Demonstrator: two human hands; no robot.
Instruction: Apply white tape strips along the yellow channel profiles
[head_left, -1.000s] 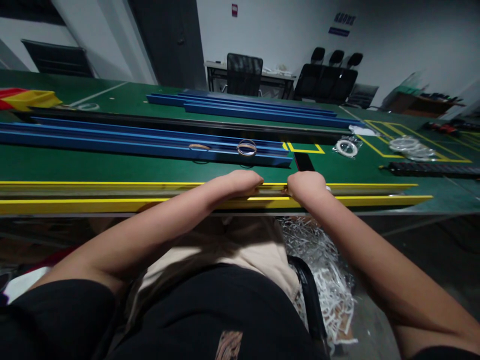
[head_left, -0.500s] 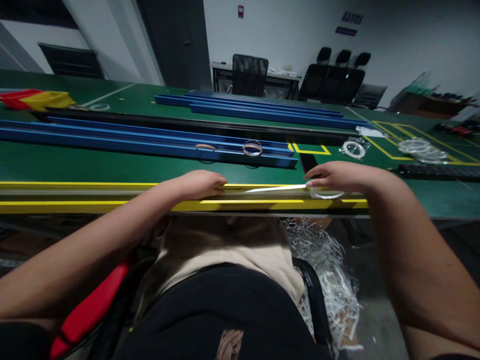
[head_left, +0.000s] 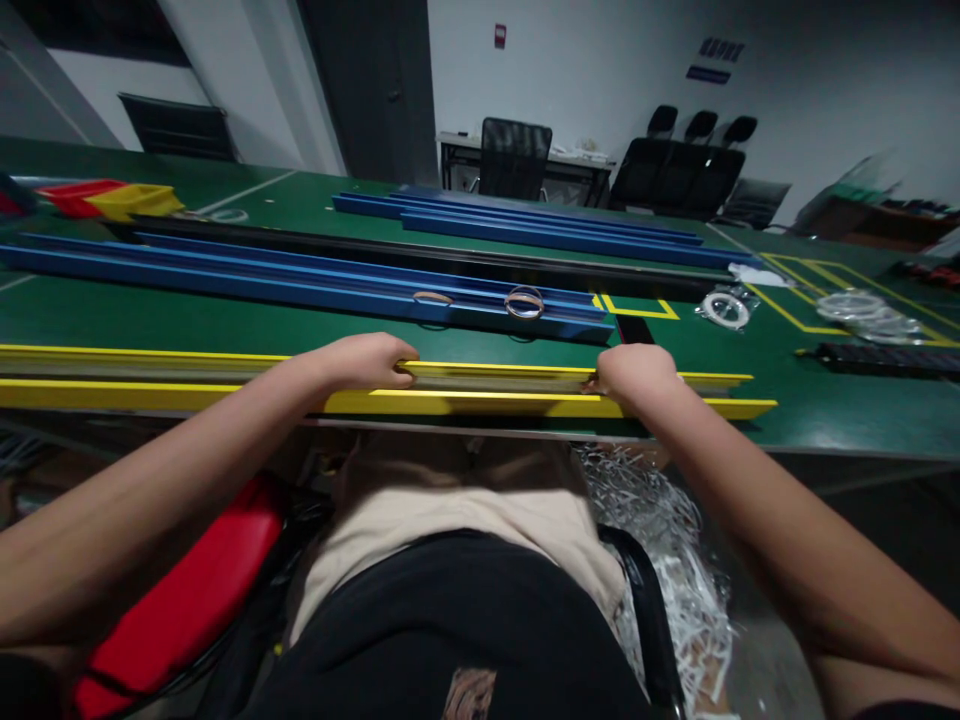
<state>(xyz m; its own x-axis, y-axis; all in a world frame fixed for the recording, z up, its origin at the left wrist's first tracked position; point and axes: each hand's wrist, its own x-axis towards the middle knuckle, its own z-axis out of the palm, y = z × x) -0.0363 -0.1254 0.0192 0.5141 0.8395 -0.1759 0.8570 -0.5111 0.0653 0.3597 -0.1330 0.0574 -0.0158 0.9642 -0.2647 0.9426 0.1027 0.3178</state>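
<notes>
A long yellow channel rail [head_left: 495,405] lies along the near edge of the green table. My left hand [head_left: 367,362] bends over its far lip, thumb and fingers closed down into the groove; what they pinch, if anything, is hidden. Further right, my right hand [head_left: 636,372] is curled closed over the rail, fingertips pointing into the groove. A sliver of white tape roll [head_left: 680,377] peeks out behind it, the rest covered by the hand. A dark phone-like slab [head_left: 634,329] lies just beyond this hand.
Blue rails [head_left: 315,290] lie beyond the yellow one, with two brownish rings [head_left: 524,302] on them. Behind runs a black rail [head_left: 450,257]. Bagged white rolls [head_left: 726,309] sit at right; red and yellow bins [head_left: 135,203] at far left. Shredded white strips [head_left: 675,560] heap below the table.
My right hand has moved left along the rail and turned down into the groove. The white strip stretched between my hands no longer shows. My left hand has shifted slightly left.
</notes>
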